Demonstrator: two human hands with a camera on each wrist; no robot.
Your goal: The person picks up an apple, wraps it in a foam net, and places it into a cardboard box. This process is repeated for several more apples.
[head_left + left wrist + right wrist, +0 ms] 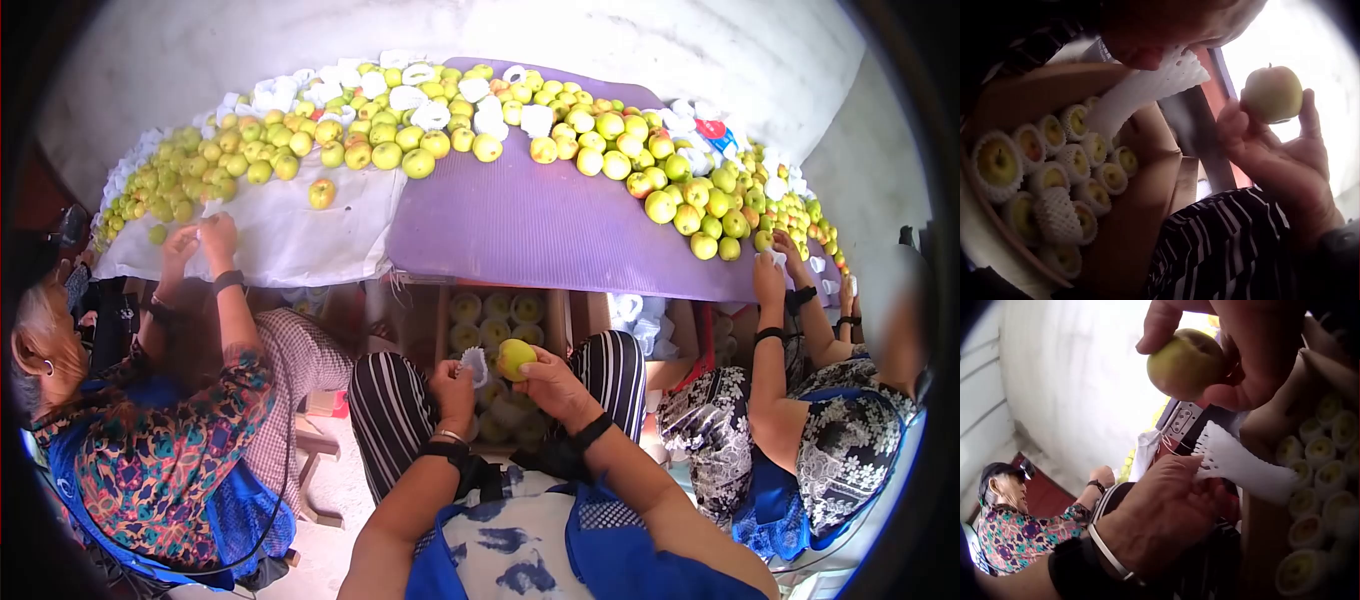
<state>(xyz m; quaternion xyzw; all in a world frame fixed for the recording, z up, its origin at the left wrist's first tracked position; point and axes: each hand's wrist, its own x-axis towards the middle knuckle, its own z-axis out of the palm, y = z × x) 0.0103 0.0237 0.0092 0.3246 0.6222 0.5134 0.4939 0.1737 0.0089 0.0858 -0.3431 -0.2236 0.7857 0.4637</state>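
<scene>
A yellow-green apple (516, 359) is held in the fingers of the right hand (557, 388), over the lap. To its left, the left hand (453, 396) pinches a white foam net sleeve (475, 367). In the right wrist view the sleeve (1250, 469) hangs flattened from the left hand (1163, 509), apart from the apple (1186, 364). Below both hands stands a cardboard box (1147, 181) of apples in white foam nets, seen in the left wrist view; one net (1059, 215) lies on top of them.
Loose apples (387, 155) and foam nets lie heaped along the table's far side, over a purple ribbed mat (480, 225) and a white cloth (345, 225). One person (160, 440) sits at the left, others at the right. More boxes stand under the table.
</scene>
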